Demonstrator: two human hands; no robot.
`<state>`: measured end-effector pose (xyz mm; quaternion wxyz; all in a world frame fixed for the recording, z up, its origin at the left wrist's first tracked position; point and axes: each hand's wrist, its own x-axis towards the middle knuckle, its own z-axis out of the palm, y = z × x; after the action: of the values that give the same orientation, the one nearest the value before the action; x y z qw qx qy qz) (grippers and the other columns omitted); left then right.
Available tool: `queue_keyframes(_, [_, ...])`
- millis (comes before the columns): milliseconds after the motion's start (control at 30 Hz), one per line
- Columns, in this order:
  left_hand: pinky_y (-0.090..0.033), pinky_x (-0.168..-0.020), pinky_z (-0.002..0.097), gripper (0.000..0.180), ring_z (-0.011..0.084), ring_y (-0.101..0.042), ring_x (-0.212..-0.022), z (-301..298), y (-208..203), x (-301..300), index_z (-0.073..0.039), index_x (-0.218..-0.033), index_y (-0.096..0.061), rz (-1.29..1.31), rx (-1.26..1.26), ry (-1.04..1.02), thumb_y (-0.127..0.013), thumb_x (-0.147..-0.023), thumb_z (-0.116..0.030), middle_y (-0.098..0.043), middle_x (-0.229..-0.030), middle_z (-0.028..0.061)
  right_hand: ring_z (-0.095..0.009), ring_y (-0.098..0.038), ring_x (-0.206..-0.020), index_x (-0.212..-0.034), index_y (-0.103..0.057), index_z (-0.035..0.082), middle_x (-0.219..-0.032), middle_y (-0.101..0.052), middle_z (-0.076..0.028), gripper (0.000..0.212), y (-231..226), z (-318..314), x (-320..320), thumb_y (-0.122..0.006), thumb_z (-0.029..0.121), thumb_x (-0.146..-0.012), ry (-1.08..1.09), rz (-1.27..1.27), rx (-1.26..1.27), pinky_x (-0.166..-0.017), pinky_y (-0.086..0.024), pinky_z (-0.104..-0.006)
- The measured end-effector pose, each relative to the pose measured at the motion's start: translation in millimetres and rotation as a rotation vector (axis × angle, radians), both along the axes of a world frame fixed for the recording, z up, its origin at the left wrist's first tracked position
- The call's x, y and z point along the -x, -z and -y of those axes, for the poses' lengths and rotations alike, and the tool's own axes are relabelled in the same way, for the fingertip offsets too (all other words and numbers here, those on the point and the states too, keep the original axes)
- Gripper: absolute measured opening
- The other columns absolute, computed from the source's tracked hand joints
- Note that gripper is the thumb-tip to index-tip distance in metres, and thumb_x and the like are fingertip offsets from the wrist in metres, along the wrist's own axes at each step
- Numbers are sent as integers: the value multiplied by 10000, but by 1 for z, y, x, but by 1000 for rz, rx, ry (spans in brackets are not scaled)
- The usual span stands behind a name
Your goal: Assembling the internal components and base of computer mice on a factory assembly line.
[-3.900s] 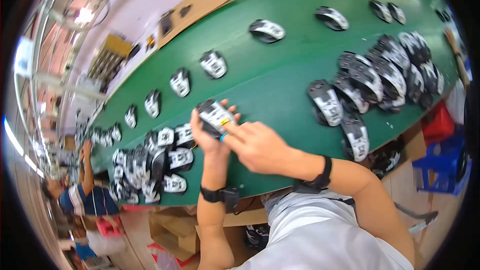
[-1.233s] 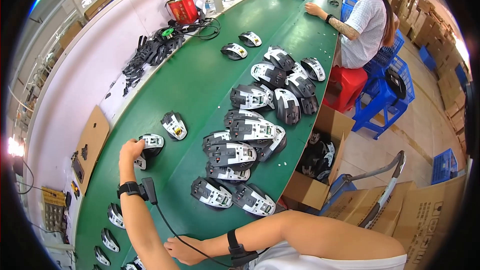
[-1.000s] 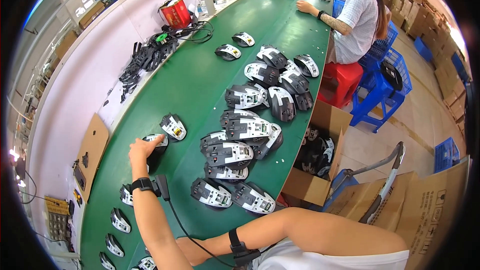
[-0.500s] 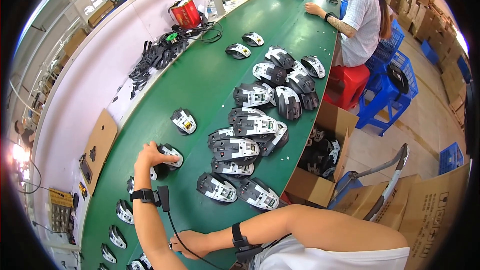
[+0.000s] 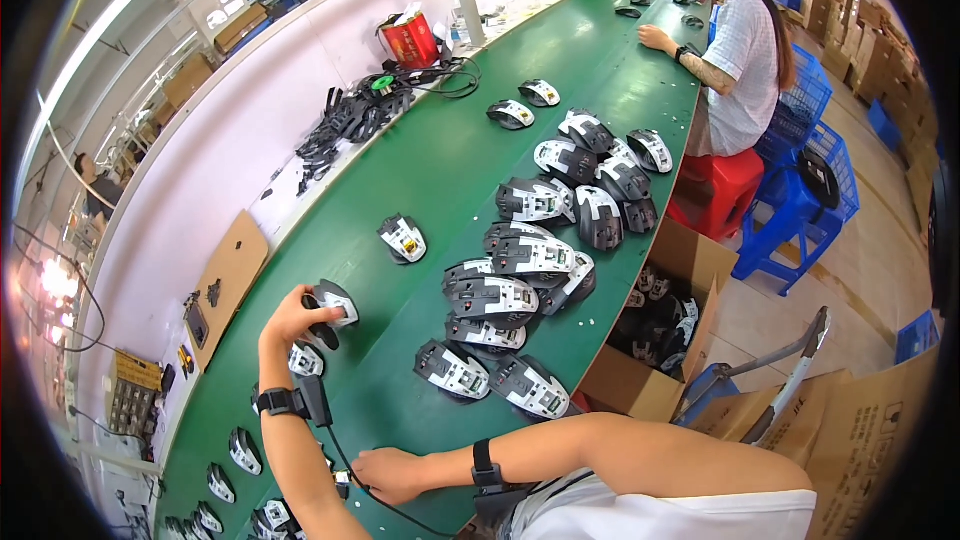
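My left hand [image 5: 298, 318] is closed round a half-assembled computer mouse [image 5: 340, 306], black with a white inner frame, which tilts up over the green bench. Just below it lies another such mouse [image 5: 305, 360]. My right hand [image 5: 393, 474] is closed low over the bench, behind my left forearm. A small white and yellow piece [image 5: 343, 480] shows at its fingertips, too small to name; the forearm hides part of this spot. To the right, a heap of open mice [image 5: 515, 250] spreads along the near side. A single mouse [image 5: 402, 239] sits ahead of my left hand.
An open cardboard box [image 5: 655, 335] of mouse parts stands below the bench's right edge. Black cables [image 5: 350, 115] and a red tin [image 5: 412, 40] line the back ledge. A co-worker [image 5: 745, 70] sits at far right. Several mice [image 5: 245, 451] form a row at lower left.
The view has swung, shifting the bench rightward in the picture. My left hand has drawn its mouse leftward and tilted it up. My right hand has moved slightly away from me.
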<state>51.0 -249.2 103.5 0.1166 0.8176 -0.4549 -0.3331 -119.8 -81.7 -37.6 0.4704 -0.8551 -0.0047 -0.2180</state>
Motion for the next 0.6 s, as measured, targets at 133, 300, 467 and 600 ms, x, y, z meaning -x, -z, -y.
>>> queue_keyframes(133, [-448,-899,318,872,199,-567,-993,-60,1,-36,28,-1256,-467,-472,528,128,-814,-557,-362,-588,-1102,112,-343,-540,-866,-779,-602,6,-845,-571,-146,115,-2,-3,1,-575,51,-678,-26,31,19,-755,-473,-437])
queue_keyframes(300, [-461,-975,424,449,196,-560,-1098,-205,-57,17,43,-1188,-489,-435,673,188,-629,-828,-187,-561,-1184,117,-300,-520,-857,-821,-587,21,-858,-548,-111,130,-1,1,5,-597,88,-709,-42,69,45,-743,-472,-406])
queue_keyframes(467, [-497,-886,374,587,207,-586,-1032,-349,-9,-7,3,-1174,-531,-249,535,-242,-783,-696,-225,-595,-1128,121,-320,-531,-849,-759,-601,27,-842,-563,-127,110,5,2,7,-607,94,-671,-7,45,9,-736,-469,-433])
queue_keyframes(600, [-496,-883,372,584,205,-587,-1028,-372,39,-1,-1,-1170,-538,-359,483,-373,-782,-698,-243,-597,-1123,122,-294,-506,-830,-824,-583,43,-842,-542,-103,139,2,2,9,-622,105,-706,-25,68,105,-738,-455,-399])
